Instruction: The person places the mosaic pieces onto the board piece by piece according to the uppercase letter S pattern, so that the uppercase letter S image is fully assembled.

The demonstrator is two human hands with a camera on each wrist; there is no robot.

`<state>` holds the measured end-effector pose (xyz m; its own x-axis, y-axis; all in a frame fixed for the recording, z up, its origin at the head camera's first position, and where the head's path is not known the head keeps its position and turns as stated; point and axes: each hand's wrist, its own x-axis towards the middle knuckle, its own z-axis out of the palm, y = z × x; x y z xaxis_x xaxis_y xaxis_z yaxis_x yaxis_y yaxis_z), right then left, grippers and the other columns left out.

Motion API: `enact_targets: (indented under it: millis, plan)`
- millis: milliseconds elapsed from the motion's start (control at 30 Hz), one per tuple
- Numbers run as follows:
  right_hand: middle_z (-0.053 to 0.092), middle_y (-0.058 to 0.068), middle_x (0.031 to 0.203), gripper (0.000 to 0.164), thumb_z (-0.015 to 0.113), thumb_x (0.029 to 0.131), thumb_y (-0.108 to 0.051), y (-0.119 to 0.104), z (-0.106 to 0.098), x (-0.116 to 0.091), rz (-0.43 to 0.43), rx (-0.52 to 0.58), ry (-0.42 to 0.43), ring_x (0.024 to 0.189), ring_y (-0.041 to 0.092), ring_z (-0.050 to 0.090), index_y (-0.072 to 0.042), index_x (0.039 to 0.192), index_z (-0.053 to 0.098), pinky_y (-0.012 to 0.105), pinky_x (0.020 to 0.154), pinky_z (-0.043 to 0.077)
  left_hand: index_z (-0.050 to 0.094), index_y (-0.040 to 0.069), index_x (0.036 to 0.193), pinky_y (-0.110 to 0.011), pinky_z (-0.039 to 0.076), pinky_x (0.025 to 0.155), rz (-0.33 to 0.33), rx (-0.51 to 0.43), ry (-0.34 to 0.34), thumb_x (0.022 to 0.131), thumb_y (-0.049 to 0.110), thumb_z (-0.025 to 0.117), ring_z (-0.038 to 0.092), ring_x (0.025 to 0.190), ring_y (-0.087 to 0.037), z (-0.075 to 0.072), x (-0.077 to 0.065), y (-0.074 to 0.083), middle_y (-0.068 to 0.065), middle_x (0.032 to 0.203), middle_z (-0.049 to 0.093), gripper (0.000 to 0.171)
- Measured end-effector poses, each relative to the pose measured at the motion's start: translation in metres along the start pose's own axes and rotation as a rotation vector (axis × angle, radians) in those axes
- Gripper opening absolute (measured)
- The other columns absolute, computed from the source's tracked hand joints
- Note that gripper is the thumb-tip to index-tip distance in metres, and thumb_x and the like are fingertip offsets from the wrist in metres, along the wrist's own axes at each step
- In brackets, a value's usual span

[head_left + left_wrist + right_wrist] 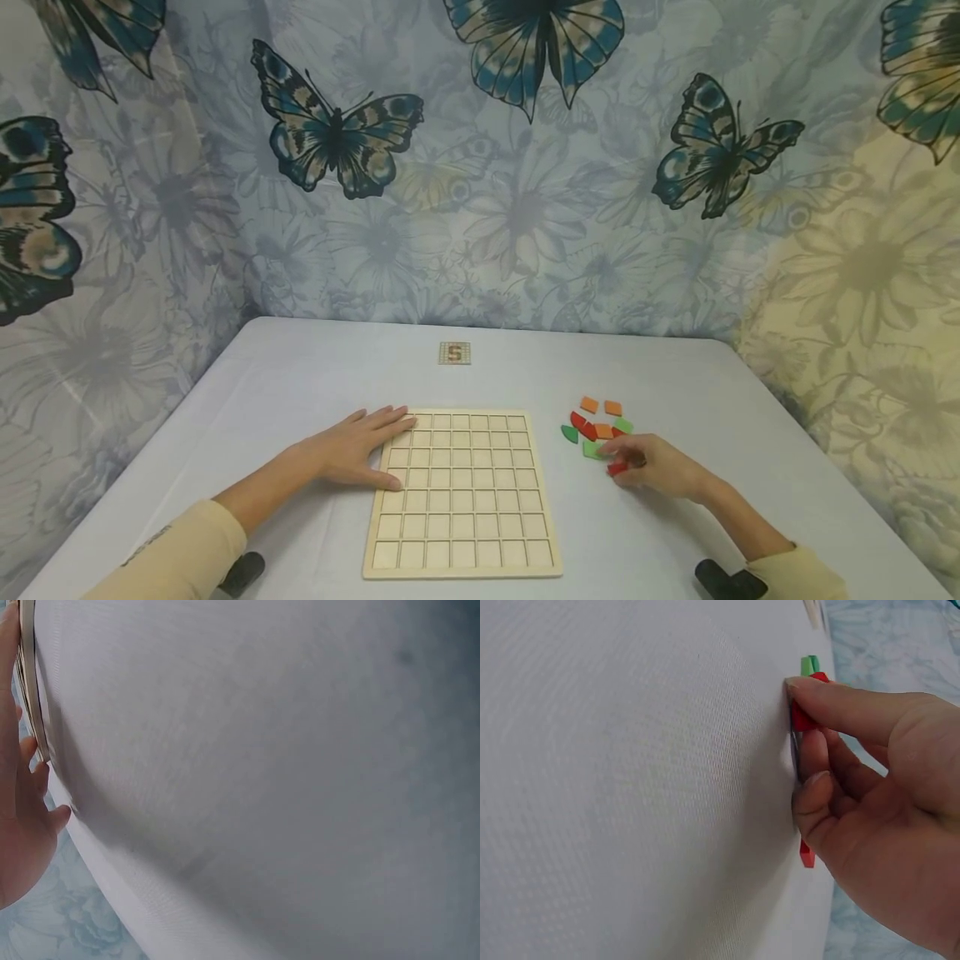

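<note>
One spread left hand (358,447) rests at ten o'clock on the grid board (462,502); the right hand (660,468) pinches a red piece (617,470) at the board's three o'clock, near loose pieces (603,431). The step appears to be picking up; the next move likely calls for a steady lift.

The left wrist view crops the left hand (26,832) and grid board (30,682)
</note>
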<state>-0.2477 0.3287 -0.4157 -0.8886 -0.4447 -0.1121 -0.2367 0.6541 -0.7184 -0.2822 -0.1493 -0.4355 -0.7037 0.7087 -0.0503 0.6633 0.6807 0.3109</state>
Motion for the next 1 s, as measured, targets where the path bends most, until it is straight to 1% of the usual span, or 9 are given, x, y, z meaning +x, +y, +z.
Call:
enact_targets:
  millis: [167, 267, 367, 533, 633, 733, 800, 867, 1000]
  plan:
    - [0.063, 0.002, 0.096, 0.020, 0.070, 0.086, -0.008, -0.002, 0.001, 0.002, 0.028, -0.038, 0.026, 0.087, 0.021, 0.053, -0.005, 0.106, 0.068, 0.024, 0.071, 0.048, 0.027, 0.012, 0.152, -0.060, 0.015, 0.108, -0.007, 0.002, -0.002, 0.082, 0.070, 0.054, 0.017, 0.141, -0.034, 0.000, -0.001, 0.000, -0.013, 0.156, 0.020, 0.095]
    - [0.062, 0.002, 0.093, 0.018, 0.072, 0.085, -0.011, 0.000, 0.000, 0.006, 0.058, -0.022, 0.065, 0.084, 0.022, 0.053, -0.007, 0.102, 0.067, 0.025, 0.067, 0.048, 0.027, 0.012, 0.152, -0.060, 0.013, 0.108, -0.012, -0.004, -0.006, 0.082, 0.070, 0.055, 0.017, 0.141, -0.034, -0.002, -0.001, 0.001, -0.012, 0.156, 0.019, 0.095]
    - [0.063, 0.003, 0.089, 0.021, 0.073, 0.085, -0.016, 0.001, -0.001, 0.009, 0.101, 0.039, 0.102, 0.080, 0.022, 0.057, -0.006, 0.101, 0.065, 0.026, 0.065, 0.050, 0.027, 0.012, 0.151, -0.061, 0.012, 0.108, -0.014, -0.001, -0.007, 0.082, 0.070, 0.054, 0.017, 0.141, -0.035, -0.003, -0.002, 0.003, -0.013, 0.156, 0.020, 0.095]
    - [0.062, 0.006, 0.083, 0.032, 0.075, 0.084, -0.021, -0.005, -0.004, 0.015, 0.166, 0.172, 0.149, 0.074, 0.022, 0.059, 0.001, 0.102, 0.061, 0.028, 0.063, 0.051, 0.027, 0.012, 0.151, -0.060, 0.012, 0.108, -0.018, 0.014, -0.006, 0.082, 0.070, 0.054, 0.018, 0.141, -0.034, -0.003, -0.002, 0.004, -0.012, 0.156, 0.020, 0.094]
    - [0.063, 0.007, 0.088, 0.039, 0.075, 0.083, -0.022, -0.009, -0.003, 0.020, 0.202, 0.247, 0.173, 0.077, 0.021, 0.059, 0.003, 0.108, 0.060, 0.028, 0.066, 0.051, 0.028, 0.012, 0.151, -0.060, 0.012, 0.108, -0.019, 0.016, -0.002, 0.082, 0.069, 0.054, 0.019, 0.141, -0.034, -0.002, -0.003, 0.004, -0.013, 0.156, 0.020, 0.094]
    - [0.063, 0.008, 0.099, 0.043, 0.074, 0.084, -0.021, -0.013, -0.001, 0.025, 0.255, 0.323, 0.198, 0.085, 0.020, 0.060, 0.003, 0.117, 0.060, 0.028, 0.072, 0.052, 0.028, 0.011, 0.151, -0.060, 0.012, 0.108, -0.019, 0.014, -0.001, 0.083, 0.069, 0.055, 0.019, 0.141, -0.034, -0.002, -0.004, 0.005, -0.013, 0.156, 0.021, 0.093]
    - [0.063, 0.009, 0.102, 0.044, 0.073, 0.086, -0.021, -0.016, 0.000, 0.030, 0.282, 0.334, 0.213, 0.086, 0.021, 0.058, 0.003, 0.120, 0.061, 0.028, 0.073, 0.051, 0.028, 0.011, 0.151, -0.060, 0.012, 0.108, -0.020, 0.012, -0.001, 0.083, 0.068, 0.055, 0.019, 0.141, -0.034, -0.002, -0.004, 0.006, -0.013, 0.155, 0.021, 0.093]
    - [0.061, 0.008, 0.100, 0.042, 0.072, 0.086, -0.023, -0.018, 0.001, 0.034, 0.302, 0.330, 0.234, 0.086, 0.020, 0.055, 0.002, 0.118, 0.063, 0.028, 0.072, 0.049, 0.028, 0.011, 0.151, -0.060, 0.012, 0.108, -0.021, 0.016, 0.002, 0.083, 0.068, 0.055, 0.019, 0.141, -0.034, -0.002, -0.004, 0.006, -0.013, 0.155, 0.021, 0.093]
    - [0.062, 0.008, 0.097, 0.041, 0.072, 0.087, -0.020, -0.023, 0.003, 0.042, 0.294, 0.358, 0.249, 0.084, 0.017, 0.056, 0.007, 0.116, 0.062, 0.025, 0.072, 0.049, 0.028, 0.012, 0.151, -0.059, 0.013, 0.109, -0.027, 0.032, 0.011, 0.083, 0.069, 0.054, 0.019, 0.141, -0.034, 0.000, -0.003, 0.005, -0.012, 0.155, 0.022, 0.093]
